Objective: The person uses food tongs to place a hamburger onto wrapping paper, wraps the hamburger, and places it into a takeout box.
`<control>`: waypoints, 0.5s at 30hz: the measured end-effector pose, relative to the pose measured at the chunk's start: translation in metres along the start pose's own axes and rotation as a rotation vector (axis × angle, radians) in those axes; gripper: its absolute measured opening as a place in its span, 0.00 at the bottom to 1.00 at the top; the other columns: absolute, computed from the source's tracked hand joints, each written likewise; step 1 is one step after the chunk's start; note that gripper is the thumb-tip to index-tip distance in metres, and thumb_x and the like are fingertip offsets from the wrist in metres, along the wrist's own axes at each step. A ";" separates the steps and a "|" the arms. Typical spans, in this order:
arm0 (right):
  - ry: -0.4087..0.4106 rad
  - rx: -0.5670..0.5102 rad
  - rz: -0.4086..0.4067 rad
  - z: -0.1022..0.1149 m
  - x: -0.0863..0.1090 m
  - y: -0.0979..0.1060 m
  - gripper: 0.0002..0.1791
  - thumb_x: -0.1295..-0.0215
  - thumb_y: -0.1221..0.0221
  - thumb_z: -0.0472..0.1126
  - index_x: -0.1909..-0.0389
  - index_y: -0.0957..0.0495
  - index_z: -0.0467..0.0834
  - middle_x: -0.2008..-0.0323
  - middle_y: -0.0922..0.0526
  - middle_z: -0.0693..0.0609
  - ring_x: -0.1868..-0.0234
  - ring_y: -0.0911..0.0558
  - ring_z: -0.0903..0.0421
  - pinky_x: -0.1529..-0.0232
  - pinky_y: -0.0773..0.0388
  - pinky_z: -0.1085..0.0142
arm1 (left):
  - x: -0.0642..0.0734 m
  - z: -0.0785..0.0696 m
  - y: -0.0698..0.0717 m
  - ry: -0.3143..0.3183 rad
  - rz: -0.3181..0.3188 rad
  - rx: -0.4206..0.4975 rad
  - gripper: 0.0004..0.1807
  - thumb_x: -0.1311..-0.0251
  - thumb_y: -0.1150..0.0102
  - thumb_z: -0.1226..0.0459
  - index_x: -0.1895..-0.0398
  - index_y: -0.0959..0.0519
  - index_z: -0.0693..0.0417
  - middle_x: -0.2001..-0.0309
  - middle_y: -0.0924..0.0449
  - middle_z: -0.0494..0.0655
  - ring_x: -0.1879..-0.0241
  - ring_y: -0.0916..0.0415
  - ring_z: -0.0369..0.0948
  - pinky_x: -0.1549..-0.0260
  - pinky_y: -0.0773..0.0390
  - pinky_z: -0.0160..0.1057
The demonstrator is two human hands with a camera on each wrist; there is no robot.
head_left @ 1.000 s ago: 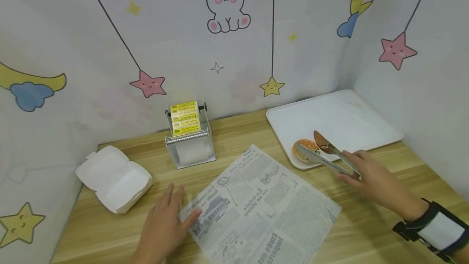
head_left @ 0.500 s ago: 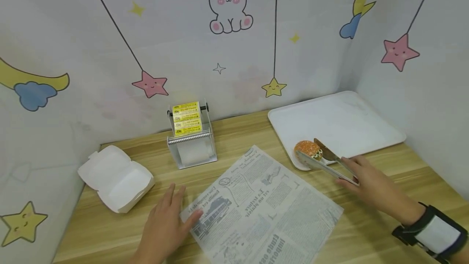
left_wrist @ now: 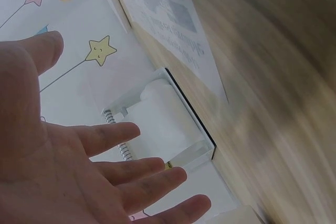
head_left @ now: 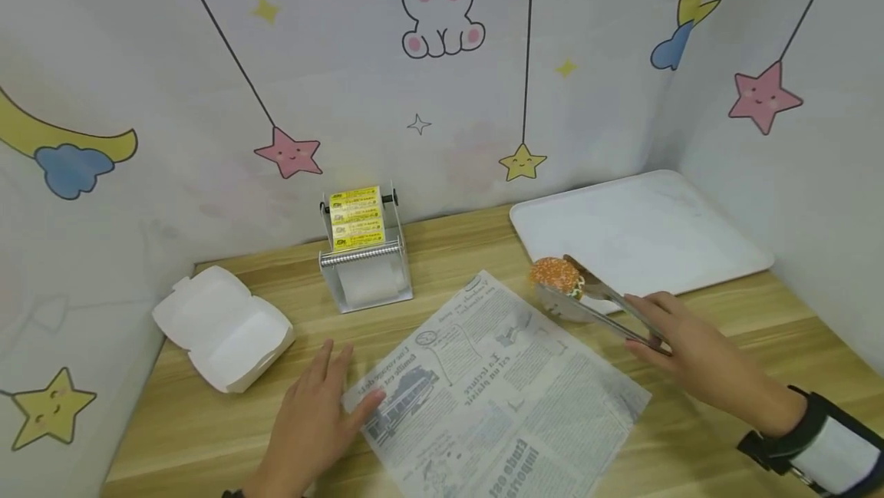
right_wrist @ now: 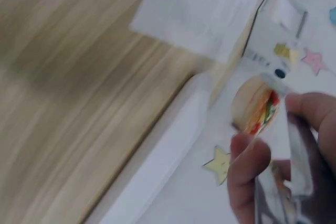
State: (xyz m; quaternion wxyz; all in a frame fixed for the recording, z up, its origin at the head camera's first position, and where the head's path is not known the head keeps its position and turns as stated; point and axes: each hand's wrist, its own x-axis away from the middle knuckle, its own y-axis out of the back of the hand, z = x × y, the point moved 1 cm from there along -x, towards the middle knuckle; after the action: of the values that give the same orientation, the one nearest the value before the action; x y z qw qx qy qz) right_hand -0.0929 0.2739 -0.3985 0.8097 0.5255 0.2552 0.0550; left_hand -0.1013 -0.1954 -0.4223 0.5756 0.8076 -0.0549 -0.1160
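My right hand (head_left: 704, 364) grips metal tongs (head_left: 608, 323), their arms closed round a sesame-bun burger (head_left: 558, 274). The burger is raised over the near left corner of the white tray (head_left: 649, 222), close to the paper. In the right wrist view, the burger (right_wrist: 253, 103) shows its red and green filling. A newspaper-print wrapping sheet (head_left: 497, 390) lies flat on the table, corner pointing away from me. Beside its left edge is my left hand (head_left: 311, 413), fingers extended, thumb overlapping the sheet. The left wrist view shows that palm (left_wrist: 68, 171) holding nothing.
At the back stands a metal dispenser (head_left: 366, 283) with a strip of yellow labels (head_left: 357, 218). An opened white takeaway box (head_left: 221, 329) sits at the left on the wooden table (head_left: 456, 252). Printed wall sheets (head_left: 373, 84) enclose the back and sides.
The tongs have closed on the burger and lifted it off the tray, moving it slightly left. The left hand stays by the paper. The head view has shifted a little.
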 end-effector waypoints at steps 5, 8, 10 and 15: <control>0.193 -0.126 0.004 0.032 0.000 -0.012 0.32 0.35 0.31 0.44 0.34 0.27 0.34 0.50 0.24 0.51 0.66 0.29 0.70 0.75 0.29 0.78 | -0.001 -0.001 0.000 0.004 0.012 -0.002 0.45 0.37 0.36 0.41 0.27 0.33 0.63 0.27 0.41 0.73 0.33 0.35 0.69 0.42 0.33 0.72; 0.248 -0.126 0.023 0.046 0.003 -0.021 0.33 0.34 0.32 0.48 0.34 0.27 0.36 0.47 0.25 0.51 0.66 0.28 0.71 0.72 0.29 0.80 | -0.001 -0.002 0.001 -0.002 0.005 0.001 0.45 0.36 0.37 0.40 0.28 0.33 0.63 0.28 0.41 0.73 0.34 0.35 0.69 0.42 0.33 0.72; 0.274 -0.111 0.050 0.053 0.006 -0.028 0.33 0.36 0.29 0.46 0.35 0.27 0.36 0.46 0.25 0.50 0.68 0.28 0.71 0.72 0.29 0.80 | -0.001 -0.002 0.001 -0.001 0.006 0.002 0.45 0.36 0.37 0.40 0.27 0.33 0.63 0.28 0.41 0.73 0.34 0.35 0.70 0.42 0.33 0.72; 0.252 -0.103 0.176 0.060 0.015 -0.044 0.34 0.37 0.29 0.45 0.34 0.27 0.38 0.46 0.25 0.50 0.68 0.29 0.71 0.71 0.27 0.76 | 0.000 -0.003 0.001 0.013 0.024 0.001 0.45 0.36 0.37 0.41 0.27 0.34 0.63 0.27 0.42 0.73 0.33 0.37 0.69 0.41 0.34 0.72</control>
State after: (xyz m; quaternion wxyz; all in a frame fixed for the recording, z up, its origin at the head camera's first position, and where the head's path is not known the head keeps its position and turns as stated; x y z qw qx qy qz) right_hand -0.0593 0.2108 -0.4236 0.7893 0.4926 0.3046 0.2042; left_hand -0.1009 -0.1932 -0.4209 0.5770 0.8078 -0.0609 -0.1039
